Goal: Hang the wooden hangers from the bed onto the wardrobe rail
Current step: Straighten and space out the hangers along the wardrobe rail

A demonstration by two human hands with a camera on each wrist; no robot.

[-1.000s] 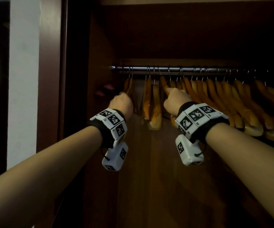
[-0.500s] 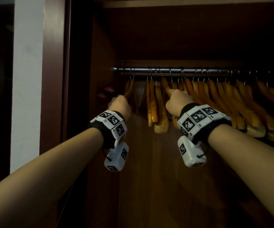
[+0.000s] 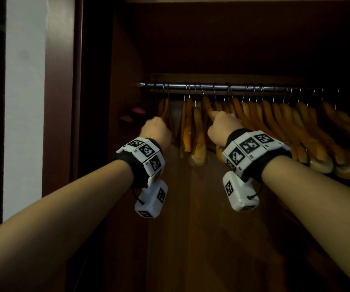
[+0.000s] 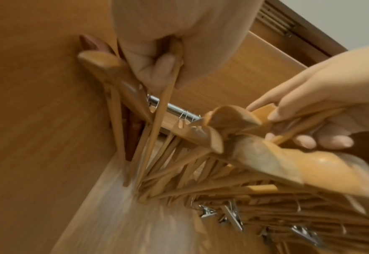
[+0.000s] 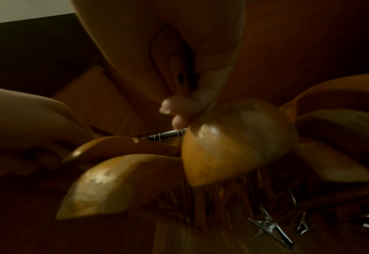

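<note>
Hanging in a crowded row, the wooden hangers [image 3: 260,123] already fill most of the wardrobe rail [image 3: 216,87], their metal hooks over the steel bar from near its left end out toward the dim right side. Judging by that row, the task looks far along; the bed is out of view, so I cannot tell whether any hangers wait there. What remains here seems to be spacing out the ones at the left end.

The left hand [image 3: 157,131] has its fingers [image 4: 163,67] curled round the thin lower bar of the leftmost hanger [image 3: 164,108], close to the wardrobe's side wall [image 3: 125,81]. The right hand [image 3: 224,127] grips the shoulder of another hanger [image 3: 208,106] a few places along the rail; in the left wrist view its fingers [image 4: 305,142] wrap under the wood and the thumb lies on top. Two hangers [image 3: 193,131] hang free between the hands. Metal clips [image 5: 270,228] dangle from some lower bars.
</note>
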